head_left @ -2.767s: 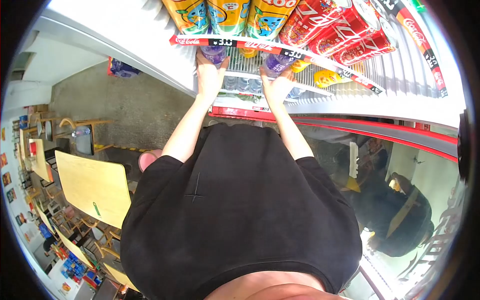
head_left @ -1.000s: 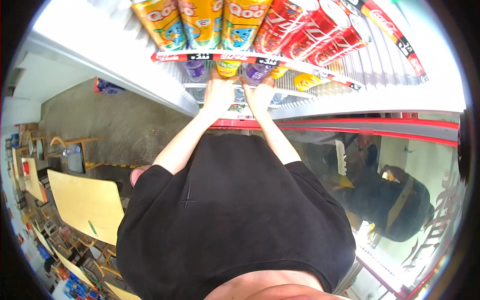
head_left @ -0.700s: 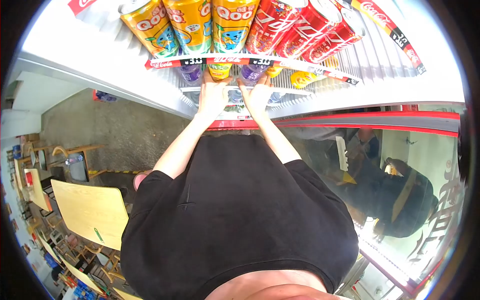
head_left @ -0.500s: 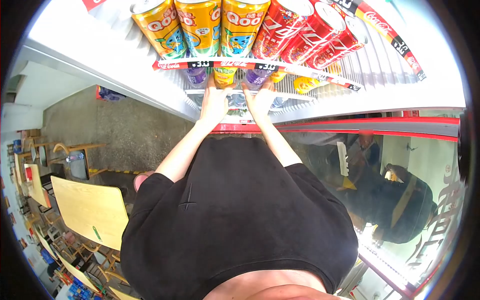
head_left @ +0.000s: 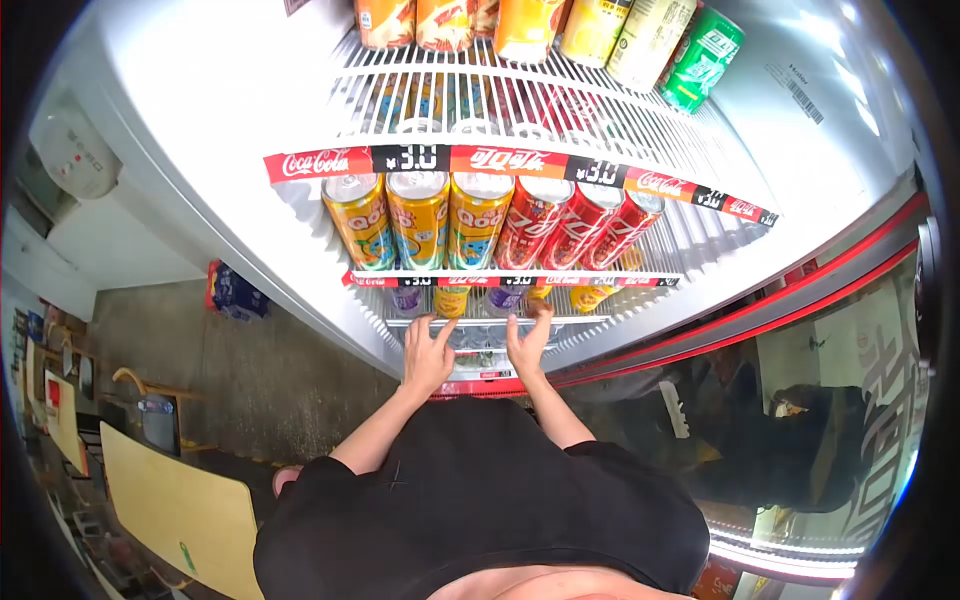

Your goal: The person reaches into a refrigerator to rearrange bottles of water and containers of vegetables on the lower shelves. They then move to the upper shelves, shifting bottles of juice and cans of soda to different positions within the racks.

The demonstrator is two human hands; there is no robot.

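In the head view, my left hand (head_left: 428,358) is at the front edge of a lower wire shelf (head_left: 475,322), fingers spread, just below a yellow bottle (head_left: 451,301). My right hand (head_left: 530,345) reaches to the same edge with thumb and fingers apart. A purple-labelled bottle (head_left: 504,299) stands just above its thumb, and its fingertips are close to another yellow bottle (head_left: 540,292). Neither hand visibly grips anything. To the left is a second purple-labelled bottle (head_left: 406,300); a further yellow bottle (head_left: 592,297) lies to the right. Price strips hide the bottles' upper parts.
Above stand orange Qoo cans (head_left: 420,222) and red cola cans (head_left: 540,222). A higher shelf carries more drinks, including a green can (head_left: 704,60). Coca-Cola price strips (head_left: 510,160) cross the shelf fronts. The glass door (head_left: 740,420) is on the right; a wooden table (head_left: 180,510) is on the left.
The view has tipped up, so higher shelves now show and the hands sit lower in it. Both hands have drawn back slightly from the bottles, with fingers more spread.
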